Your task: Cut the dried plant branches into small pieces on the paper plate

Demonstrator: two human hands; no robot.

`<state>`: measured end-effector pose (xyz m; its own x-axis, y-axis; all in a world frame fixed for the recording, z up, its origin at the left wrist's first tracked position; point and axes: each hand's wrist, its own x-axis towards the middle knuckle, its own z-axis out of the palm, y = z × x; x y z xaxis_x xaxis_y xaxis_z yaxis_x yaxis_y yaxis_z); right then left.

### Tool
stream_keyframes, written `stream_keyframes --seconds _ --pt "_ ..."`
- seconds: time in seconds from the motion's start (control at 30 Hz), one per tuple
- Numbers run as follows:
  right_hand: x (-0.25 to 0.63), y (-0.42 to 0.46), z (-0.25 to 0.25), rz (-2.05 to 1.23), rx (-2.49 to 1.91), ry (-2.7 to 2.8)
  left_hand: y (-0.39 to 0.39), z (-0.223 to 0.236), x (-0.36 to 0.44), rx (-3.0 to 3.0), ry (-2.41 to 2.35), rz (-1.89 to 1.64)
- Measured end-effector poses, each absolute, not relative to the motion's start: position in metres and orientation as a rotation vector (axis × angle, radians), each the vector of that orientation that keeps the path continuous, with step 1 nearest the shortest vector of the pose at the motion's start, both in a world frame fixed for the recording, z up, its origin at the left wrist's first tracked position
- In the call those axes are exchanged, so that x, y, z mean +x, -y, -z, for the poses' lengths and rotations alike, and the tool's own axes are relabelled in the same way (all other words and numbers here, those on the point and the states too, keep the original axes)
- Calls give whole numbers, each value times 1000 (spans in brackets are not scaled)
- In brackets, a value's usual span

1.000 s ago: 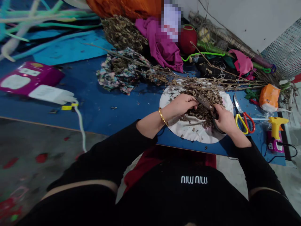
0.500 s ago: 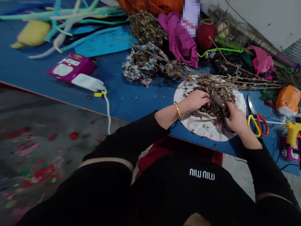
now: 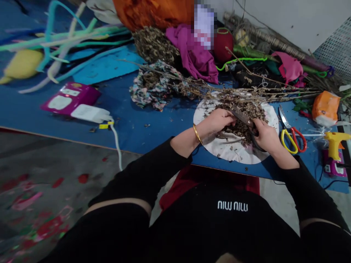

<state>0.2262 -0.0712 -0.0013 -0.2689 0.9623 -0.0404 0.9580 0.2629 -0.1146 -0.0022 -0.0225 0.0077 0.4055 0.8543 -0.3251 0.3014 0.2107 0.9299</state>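
Note:
My right hand (image 3: 265,134) is closed round the handles of dark scissors (image 3: 241,117), their blades pointing up and left over a heap of crumbled dried leaves (image 3: 253,107). The heap lies on a round white cloth (image 3: 238,156). My left hand (image 3: 218,121), with a gold bangle on the wrist, has its fingers pinched together beside the blade tips. What sits in that pinch is too small to make out. Long dry stems (image 3: 276,95) run across the far edge of the cloth.
Right of the cloth lie scissors with yellow and red handles (image 3: 293,140) and a yellow glue gun (image 3: 333,144). A purple power strip (image 3: 71,98) with its cable lies left. Floral fabric (image 3: 148,89), purple cloth (image 3: 192,54) and foam-like strips (image 3: 59,40) crowd the back.
My view has swung, so the table's things sit further left in the picture. Both hands keep nearly the same place over the leaves, the scissors still in the right.

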Motion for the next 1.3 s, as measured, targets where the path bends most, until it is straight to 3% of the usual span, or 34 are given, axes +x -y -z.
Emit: stream_keyframes --seconds 1.3 --pt "232 71 -4 -282 -1854 2339 23 -6 -10 1407 -1209 -576"
